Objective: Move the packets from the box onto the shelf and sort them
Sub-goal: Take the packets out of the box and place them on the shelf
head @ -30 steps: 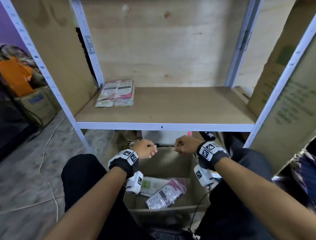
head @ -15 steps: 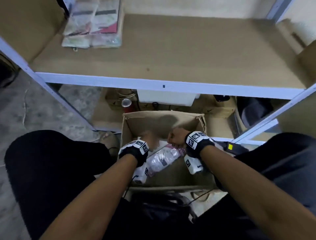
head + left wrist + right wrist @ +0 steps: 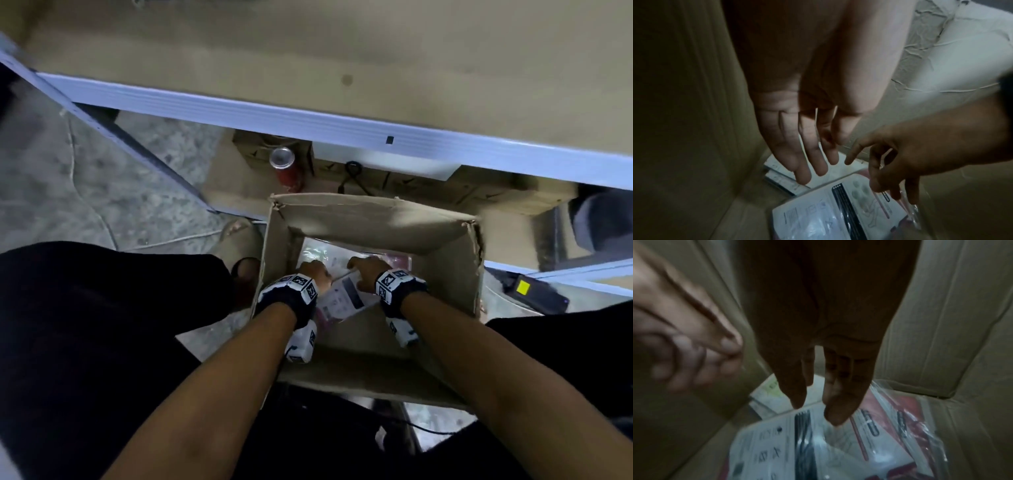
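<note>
**A:** What has changed in the last second?

**B:** Both hands have dropped from the box's far rim down into the box, and the head view has tipped so far down that the packets already on the shelf have slid out of sight. The left hand (image 3: 797, 146) hangs with its fingers straight and loosely spread, just over the packets at the far left corner, gripping nothing. The right hand (image 3: 826, 386) reaches down with thumb and fingers extended and slightly parted, tips at the top packet (image 3: 818, 443); whether they touch the plastic I cannot tell, and no pinch has formed.

**A:** And where does that packet lie?

**B:** Flat in the bottom of the box (image 3: 373, 212), on top of other packets (image 3: 781, 177) that peek out at the far left. It is a clear sleeve with a white printed card and a pink end. Its long axis runs diagonally, from near left to far right, pink end toward the far right wall.

**A:** How far along, then?

**B:** Early, I judge. The shelf (image 3: 308, 68) shows bare board in this view, several packets remain boxed, and the sorting waits on them.
</note>
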Demonstrator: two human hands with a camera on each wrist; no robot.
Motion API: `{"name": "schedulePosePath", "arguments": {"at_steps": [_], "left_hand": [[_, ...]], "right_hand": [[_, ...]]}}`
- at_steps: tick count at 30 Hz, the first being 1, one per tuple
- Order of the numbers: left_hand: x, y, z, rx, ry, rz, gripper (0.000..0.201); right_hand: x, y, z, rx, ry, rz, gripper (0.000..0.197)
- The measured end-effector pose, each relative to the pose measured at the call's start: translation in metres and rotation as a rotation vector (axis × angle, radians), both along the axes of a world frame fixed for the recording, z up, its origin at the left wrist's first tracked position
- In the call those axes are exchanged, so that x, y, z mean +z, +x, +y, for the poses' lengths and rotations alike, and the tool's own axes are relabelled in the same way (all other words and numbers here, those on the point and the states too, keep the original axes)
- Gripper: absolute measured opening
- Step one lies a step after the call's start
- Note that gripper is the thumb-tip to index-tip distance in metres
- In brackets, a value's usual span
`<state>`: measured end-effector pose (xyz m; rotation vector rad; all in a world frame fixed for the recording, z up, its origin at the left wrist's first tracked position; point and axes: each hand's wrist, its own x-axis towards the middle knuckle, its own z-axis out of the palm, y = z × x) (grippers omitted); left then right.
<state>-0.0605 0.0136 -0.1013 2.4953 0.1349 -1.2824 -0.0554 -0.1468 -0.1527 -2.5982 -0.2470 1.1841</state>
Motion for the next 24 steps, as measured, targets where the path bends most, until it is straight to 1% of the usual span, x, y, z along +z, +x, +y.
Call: {"name": "schedulePosePath", "arguments": {"at_steps": [2, 6, 10, 13, 14, 18, 20, 22, 24], "left_hand": [[-0.006, -0.002, 0.004, 0.033, -0.016, 0.02, 0.032], [-0.012, -0.008, 0.012, 0.035, -0.029, 0.022, 0.031], [-0.015, -0.01, 0.015, 0.05, -0.064, 0.01, 0.029], [-0.015, -0.011, 0.015, 0.046, -0.059, -0.007, 0.03], [-0.014, -0.012, 0.014, 0.048, -0.06, -0.011, 0.03], [-0.014, -0.013, 0.012, 0.092, -0.074, -0.044, 0.03], [-0.014, -0.014, 0.013, 0.115, -0.089, -0.044, 0.03], [-0.015, -0.016, 0.014, 0.113, -0.098, -0.048, 0.032], [-0.016, -0.018, 0.014, 0.092, -0.094, -0.074, 0.026]], "right_hand": [[-0.017, -0.002, 0.001, 0.024, -0.046, -0.013, 0.062], [-0.036, -0.008, 0.006, 0.11, -0.125, -0.081, 0.068], [-0.045, -0.014, 0.01, 0.153, -0.166, -0.133, 0.047], [-0.05, -0.013, 0.006, 0.198, -0.183, -0.152, 0.045], [-0.049, -0.01, 0.006, 0.191, -0.18, -0.171, 0.045], [-0.045, 0.005, 0.01, 0.038, -0.118, -0.251, 0.037], [-0.043, 0.011, 0.011, -0.009, -0.113, -0.27, 0.035], [-0.044, 0.014, 0.012, -0.023, -0.113, -0.269, 0.035], [-0.046, 0.015, 0.012, -0.008, -0.119, -0.272, 0.036]]}}
